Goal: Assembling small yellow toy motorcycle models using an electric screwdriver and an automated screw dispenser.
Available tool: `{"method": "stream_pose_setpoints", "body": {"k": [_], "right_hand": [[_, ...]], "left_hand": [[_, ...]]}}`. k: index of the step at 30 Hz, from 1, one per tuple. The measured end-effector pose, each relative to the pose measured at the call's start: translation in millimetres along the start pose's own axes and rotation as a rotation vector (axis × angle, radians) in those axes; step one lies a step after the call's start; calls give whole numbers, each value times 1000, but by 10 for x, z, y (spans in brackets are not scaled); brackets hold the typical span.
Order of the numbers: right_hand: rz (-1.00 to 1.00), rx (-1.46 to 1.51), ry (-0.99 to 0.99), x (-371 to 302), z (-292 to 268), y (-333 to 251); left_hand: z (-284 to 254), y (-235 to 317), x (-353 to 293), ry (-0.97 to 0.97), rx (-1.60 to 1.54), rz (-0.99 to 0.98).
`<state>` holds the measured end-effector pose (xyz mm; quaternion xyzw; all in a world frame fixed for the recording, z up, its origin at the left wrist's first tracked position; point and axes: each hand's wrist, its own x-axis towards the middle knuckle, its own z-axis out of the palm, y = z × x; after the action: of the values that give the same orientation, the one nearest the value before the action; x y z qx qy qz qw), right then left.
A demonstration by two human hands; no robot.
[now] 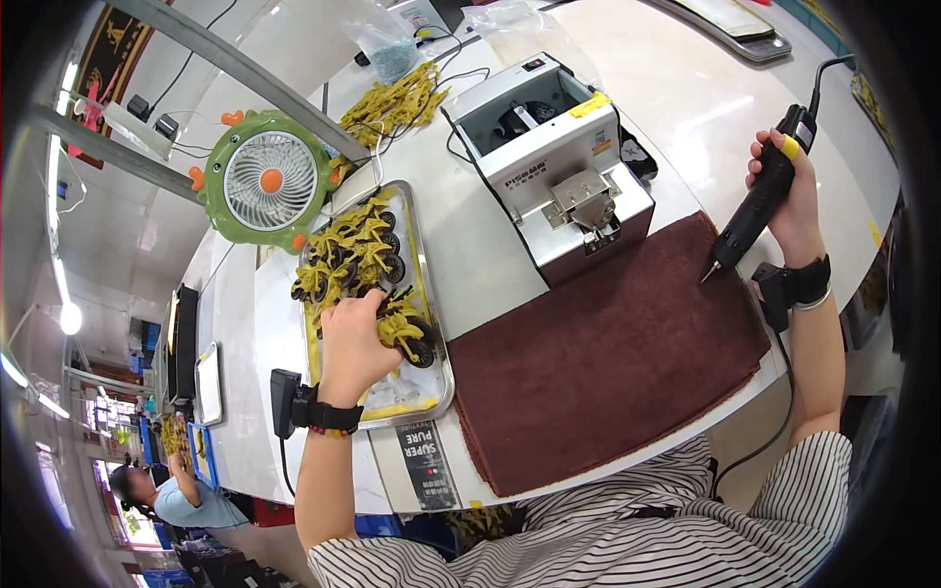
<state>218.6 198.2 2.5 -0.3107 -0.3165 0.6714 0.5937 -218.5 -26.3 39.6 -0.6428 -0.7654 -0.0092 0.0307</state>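
My left hand (355,338) is over the metal tray (444,365), its thumb and fingers closed around the near end of a yellow toy motorcycle (400,323) with black wheels. More yellow toy motorcycles (358,245) lie crowded together in the far part of the tray. My right hand (792,201) grips a black electric screwdriver (765,196) with a yellow band near its cable end. The screwdriver's thin bit points down and left, over the right part of a dark brown mat (608,363). Part of the left fingers' grip is hidden by the hand.
A box-shaped screw feeder machine (559,167) stands behind the mat. Beyond the tray are a green fan (271,181) and a heap of yellow parts (397,103). A plastic bag (392,61) sits farther back. Another person (181,495) works at the far left.
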Motion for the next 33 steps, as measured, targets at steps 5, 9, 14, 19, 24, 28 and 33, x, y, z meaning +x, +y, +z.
{"method": "stream_pose_setpoints", "body": {"k": [5, 9, 14, 19, 24, 28, 33], "right_hand": [[-3, 1, -17, 18, -4, 0], [-2, 0, -18, 23, -33, -14], [0, 11, -13, 3, -7, -4], [-3, 13, -13, 5, -6, -6], [-1, 16, -21, -8, 12, -4], [-4, 6, -16, -3, 14, -3], [-3, 9, -19, 6, 6, -6]], "left_hand": [[-121, 42, -34, -110, -28, -51], [-86, 0, -18, -31, 3, 73], [-151, -80, 18, -185, -326, -97], [-228, -174, -13, -309, -410, 154], [-272, -101, -83, -396, -286, 262], [-327, -20, -129, -330, -116, 329], [-449, -17, -118, -414, -243, 58]]}}
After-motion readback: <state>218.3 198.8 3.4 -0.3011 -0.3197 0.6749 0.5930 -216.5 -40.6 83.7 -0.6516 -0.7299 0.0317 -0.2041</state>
